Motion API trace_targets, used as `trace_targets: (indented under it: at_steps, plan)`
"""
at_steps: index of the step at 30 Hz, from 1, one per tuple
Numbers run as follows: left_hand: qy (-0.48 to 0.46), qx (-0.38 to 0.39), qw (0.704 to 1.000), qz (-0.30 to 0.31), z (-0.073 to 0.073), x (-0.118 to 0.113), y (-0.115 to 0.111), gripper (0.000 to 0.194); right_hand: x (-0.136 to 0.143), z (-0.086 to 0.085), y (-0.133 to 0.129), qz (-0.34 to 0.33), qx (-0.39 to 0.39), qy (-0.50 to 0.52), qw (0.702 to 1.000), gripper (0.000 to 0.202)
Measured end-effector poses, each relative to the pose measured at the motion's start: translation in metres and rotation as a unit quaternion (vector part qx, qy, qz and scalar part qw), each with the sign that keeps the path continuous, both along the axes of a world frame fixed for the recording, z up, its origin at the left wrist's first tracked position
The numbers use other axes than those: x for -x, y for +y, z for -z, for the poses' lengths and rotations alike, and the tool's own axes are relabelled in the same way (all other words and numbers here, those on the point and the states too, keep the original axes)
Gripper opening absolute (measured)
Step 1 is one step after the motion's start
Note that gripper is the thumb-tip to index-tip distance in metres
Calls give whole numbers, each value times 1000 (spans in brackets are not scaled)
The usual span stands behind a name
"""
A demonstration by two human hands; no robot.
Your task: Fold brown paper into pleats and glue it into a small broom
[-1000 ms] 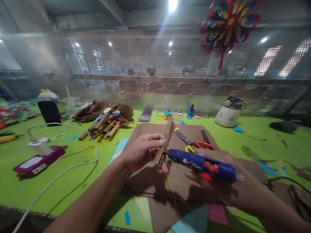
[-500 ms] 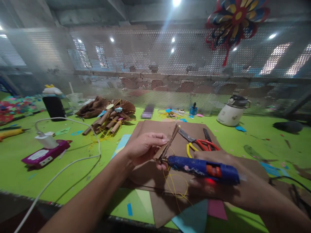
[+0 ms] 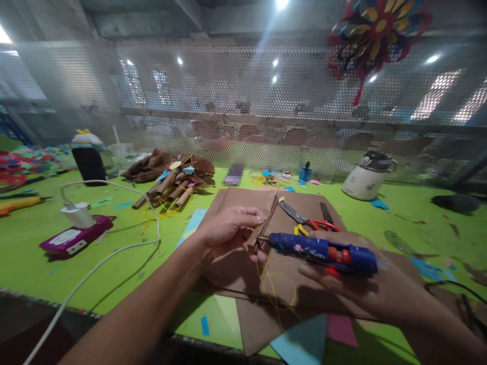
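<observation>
Between the fingers of my left hand (image 3: 232, 228) is a folded strip of brown paper (image 3: 266, 223), tilted up and away from me. My right hand (image 3: 350, 274) grips a blue hot glue gun (image 3: 319, 252) with a red glow beneath its body. The gun's nozzle meets the near part of the folded paper, by my left fingertips. Loops of yellow string (image 3: 276, 294) hang below the paper. Under both hands lies a brown paper sheet (image 3: 232, 203). Scissors with red handles (image 3: 299, 215) lie beyond the gun, beside a yellow-handled tool (image 3: 302, 230).
A white cable (image 3: 114, 248) runs from a purple power strip (image 3: 76, 235) at left. Brown paper rolls (image 3: 171, 190), a phone (image 3: 89, 165) and a white kettle-like jug (image 3: 365, 177) stand farther back. A perforated metal screen (image 3: 228, 91) rises behind the green table (image 3: 125, 284).
The glue gun's nozzle has shifted slightly up and right along the paper strip. The strip has turned a little in my left hand. The whole view has shifted slightly.
</observation>
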State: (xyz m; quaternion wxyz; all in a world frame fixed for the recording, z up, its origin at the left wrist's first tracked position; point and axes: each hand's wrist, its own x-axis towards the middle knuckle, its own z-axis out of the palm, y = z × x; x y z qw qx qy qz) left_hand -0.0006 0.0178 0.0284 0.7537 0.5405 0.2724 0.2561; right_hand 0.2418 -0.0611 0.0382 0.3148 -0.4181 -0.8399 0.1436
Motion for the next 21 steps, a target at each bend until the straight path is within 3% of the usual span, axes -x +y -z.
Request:
trace_targets:
  at_steps: [7,13,21]
  plan:
    - [-11,12,1000,-13,1,0,2,9,3,-13,-2,-8,27,26,999,7]
    - [-27,7,1000,-1,2,-1,1,11,10,-10,1,-23,39,41,998,10]
    - [-20,9,1000,-6,1,-2,0,12,12,-7,1,4,32,51,998,18]
